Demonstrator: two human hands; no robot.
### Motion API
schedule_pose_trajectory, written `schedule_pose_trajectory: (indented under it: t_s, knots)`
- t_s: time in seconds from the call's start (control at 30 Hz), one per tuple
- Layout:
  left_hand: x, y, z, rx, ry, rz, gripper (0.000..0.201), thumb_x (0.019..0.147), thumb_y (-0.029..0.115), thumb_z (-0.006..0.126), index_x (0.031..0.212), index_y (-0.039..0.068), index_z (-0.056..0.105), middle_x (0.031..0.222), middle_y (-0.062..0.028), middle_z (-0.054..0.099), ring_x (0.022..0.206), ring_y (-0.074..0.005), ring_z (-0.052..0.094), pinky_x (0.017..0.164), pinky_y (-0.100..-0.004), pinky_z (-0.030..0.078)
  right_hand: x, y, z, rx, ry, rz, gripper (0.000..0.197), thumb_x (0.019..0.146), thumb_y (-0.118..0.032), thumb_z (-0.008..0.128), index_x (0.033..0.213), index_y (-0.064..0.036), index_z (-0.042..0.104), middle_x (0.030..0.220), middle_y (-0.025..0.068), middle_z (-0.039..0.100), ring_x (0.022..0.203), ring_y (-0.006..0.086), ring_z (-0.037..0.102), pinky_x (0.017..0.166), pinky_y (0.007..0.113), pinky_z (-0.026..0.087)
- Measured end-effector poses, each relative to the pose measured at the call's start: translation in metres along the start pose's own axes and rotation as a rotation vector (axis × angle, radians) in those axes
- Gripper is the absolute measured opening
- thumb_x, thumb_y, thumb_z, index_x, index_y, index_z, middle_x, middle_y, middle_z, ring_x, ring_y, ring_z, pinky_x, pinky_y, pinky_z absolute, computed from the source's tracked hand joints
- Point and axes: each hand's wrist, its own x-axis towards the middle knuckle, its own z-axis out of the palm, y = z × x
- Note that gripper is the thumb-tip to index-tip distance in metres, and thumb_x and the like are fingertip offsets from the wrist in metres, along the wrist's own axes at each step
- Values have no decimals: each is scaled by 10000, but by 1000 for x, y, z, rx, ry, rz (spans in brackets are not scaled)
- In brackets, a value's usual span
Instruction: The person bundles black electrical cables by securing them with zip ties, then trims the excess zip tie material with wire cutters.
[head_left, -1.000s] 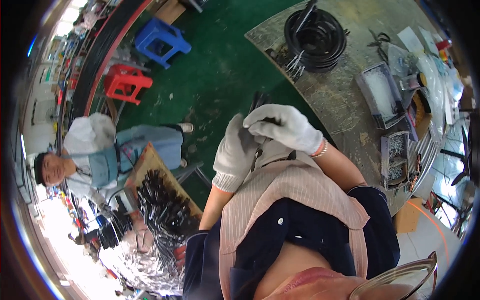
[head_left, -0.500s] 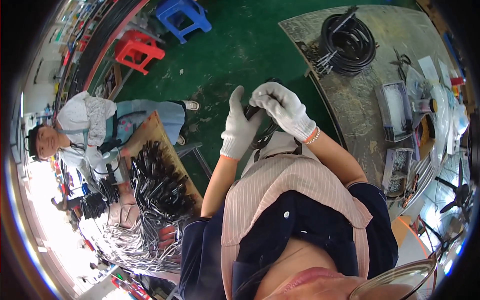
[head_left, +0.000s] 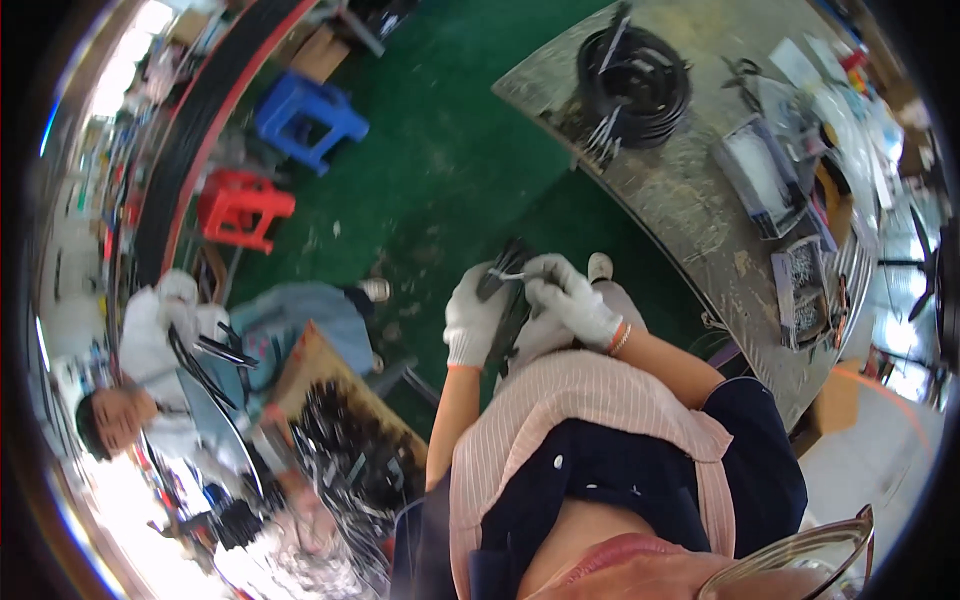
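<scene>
Both my hands wear white knit gloves and are held in front of my apron. A bundle of black cable (head_left: 516, 252) is gripped in my left hand (head_left: 474, 318), and its dark loops hang down between the hands. A short pale strand (head_left: 508, 276), a cable end or a tie, crosses the bundle. My right hand (head_left: 574, 303) is closed at the strand's right end, with thumb and fingers pinched together. Fine detail at the fingertips is blurred.
At the right a worn workbench (head_left: 690, 190) carries a coil of black cable (head_left: 640, 95), scissors (head_left: 740, 82) and boxes of small parts (head_left: 800, 290). On the left, a co-worker (head_left: 180, 400) handles cables beside a wooden table (head_left: 310, 365) heaped with them. Blue (head_left: 310, 120) and red (head_left: 243, 208) stools stand beyond.
My view has shifted, so bench and stools appear displaced. My right hand has moved off the bundle's top to the pale strand, which now shows. The co-worker now lifts black cables.
</scene>
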Motion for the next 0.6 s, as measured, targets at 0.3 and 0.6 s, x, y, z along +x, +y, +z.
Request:
schedule_pose_trajectory:
  t_s: [0.3, 0.6]
  knots:
    - [52, 171, 7, -1105, 133, 366, 233, 902, -11, 605, 1088, 41, 475, 713, -48, 578, 610, -117, 529, 944, -438, 509, 55, -95, -13, 954, -205, 124, 452, 1006, -414, 467, 1216, -27, 569, 1161, 84, 635, 1026, 225, 637, 960, 359, 500]
    - [152, 195, 100, -1012, -335, 183, 651, 871, -5, 651, 1406, -11, 281, 1132, -93, 587, 925, -203, 639, 927, -379, 508, 131, -231, -225, 172, 402, -587, 1006, 794, -111, 701, 1565, -154, 56, 1126, 104, 577, 997, 260, 620, 876, 431, 539]
